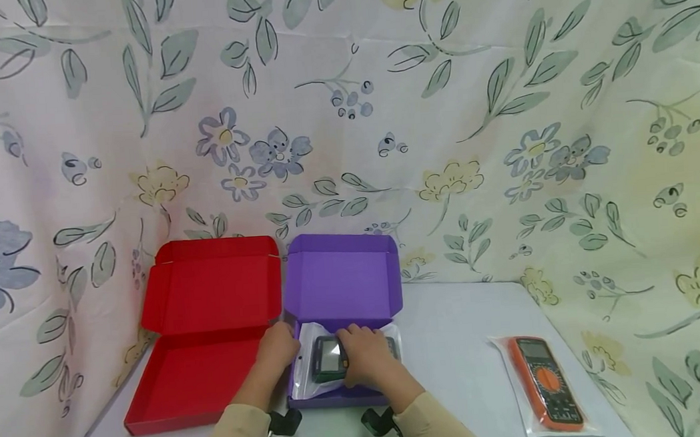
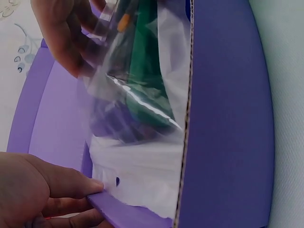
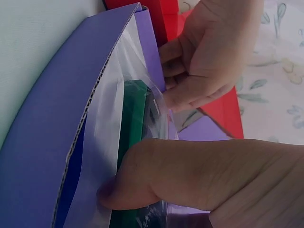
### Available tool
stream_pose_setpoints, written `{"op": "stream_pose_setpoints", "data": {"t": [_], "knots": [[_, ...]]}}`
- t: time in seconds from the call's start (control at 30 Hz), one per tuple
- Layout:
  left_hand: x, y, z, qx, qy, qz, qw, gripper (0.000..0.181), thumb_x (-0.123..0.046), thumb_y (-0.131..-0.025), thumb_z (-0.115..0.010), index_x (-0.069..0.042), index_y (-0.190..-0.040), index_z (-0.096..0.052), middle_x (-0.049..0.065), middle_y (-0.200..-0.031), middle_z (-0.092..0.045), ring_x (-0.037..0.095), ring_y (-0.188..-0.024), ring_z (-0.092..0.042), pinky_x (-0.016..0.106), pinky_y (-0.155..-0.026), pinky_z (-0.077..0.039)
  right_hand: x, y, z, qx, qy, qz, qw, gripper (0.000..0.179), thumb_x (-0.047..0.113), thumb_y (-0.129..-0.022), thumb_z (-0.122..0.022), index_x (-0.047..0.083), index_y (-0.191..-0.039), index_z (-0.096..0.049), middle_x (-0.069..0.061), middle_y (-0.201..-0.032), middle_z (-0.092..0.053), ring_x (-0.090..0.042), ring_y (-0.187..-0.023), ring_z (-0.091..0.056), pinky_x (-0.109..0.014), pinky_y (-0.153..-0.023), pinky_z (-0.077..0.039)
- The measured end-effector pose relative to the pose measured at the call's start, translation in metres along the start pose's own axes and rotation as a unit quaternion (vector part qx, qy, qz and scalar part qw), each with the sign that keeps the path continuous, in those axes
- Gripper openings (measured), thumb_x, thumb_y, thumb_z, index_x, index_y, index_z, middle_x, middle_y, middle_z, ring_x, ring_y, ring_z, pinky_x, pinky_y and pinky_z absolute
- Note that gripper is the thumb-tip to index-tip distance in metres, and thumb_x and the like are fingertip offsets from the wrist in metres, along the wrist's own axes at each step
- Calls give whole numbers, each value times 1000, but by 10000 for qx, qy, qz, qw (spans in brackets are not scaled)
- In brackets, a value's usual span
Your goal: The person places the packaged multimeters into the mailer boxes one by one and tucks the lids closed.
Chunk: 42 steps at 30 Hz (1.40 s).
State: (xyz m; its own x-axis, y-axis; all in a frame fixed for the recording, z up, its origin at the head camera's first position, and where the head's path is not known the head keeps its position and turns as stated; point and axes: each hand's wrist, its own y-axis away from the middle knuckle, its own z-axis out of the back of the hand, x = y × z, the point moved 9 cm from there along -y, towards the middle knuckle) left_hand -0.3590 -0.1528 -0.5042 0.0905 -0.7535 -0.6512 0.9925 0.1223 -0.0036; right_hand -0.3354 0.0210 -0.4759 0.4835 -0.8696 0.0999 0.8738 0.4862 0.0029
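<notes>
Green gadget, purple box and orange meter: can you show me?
Green gadget (image 1: 329, 357): head view, on its screen.
Purple box (image 1: 343, 284): head view, inside its raised lid.
Orange meter (image 1: 549, 379): head view, on its dial.

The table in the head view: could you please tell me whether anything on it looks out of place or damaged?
Nothing looks spilled or damaged. The bagged orange multimeter mildly stands out: it lies slanted on the right of the table, apart from the red box and the purple box holding the green meter.
</notes>
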Motion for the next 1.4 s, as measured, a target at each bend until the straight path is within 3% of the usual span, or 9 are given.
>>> {"op": "stream_pose_setpoints", "data": {"t": [0.43,0.67,0.97,1.4], "knots": [[-3,1,3,-88,-11,-43,10000,21,-1,-81,-60,-6,-61,-56,6,-58,-48,24,-59,-45,34,-53,-39,2,-10,-16,110,135,111,9998,84,31,-58,-99,12,-131,-63,-4,-114,-63,-29,-109,-61,-58,-101,-46],[0,0,3,-70,-43,-29,10000,18,0,-80,-60,-5,-63,-58,6,-59,-49,24,-60,-46,35,-54,-40,8,-12,-18,167,141,232,9995,78,29,-58,-97,12,-127,-63,-4,-110,-62,-30,-107,-62,-57,-100,-47],[-1,1,1,-132,6,-135,9998,26,0,-78,-59,-9,-56,-50,4,-55,-44,22,-57,-41,33,-51,-35,5,-14,-30,132,-65,180,9997,79,26,-58,-97,13,-128,-62,-4,-108,-61,-28,-103,-62,-55,-98,-48],[-4,1,3,-137,-85,-159,9997,20,-1,-80,-60,-7,-61,-56,6,-59,-51,23,-59,-45,35,-53,-39,2,-14,-35,130,-211,164,9996,79,27,-61,-96,13,-130,-60,-3,-110,-61,-27,-105,-62,-58,-98,-48]]}}
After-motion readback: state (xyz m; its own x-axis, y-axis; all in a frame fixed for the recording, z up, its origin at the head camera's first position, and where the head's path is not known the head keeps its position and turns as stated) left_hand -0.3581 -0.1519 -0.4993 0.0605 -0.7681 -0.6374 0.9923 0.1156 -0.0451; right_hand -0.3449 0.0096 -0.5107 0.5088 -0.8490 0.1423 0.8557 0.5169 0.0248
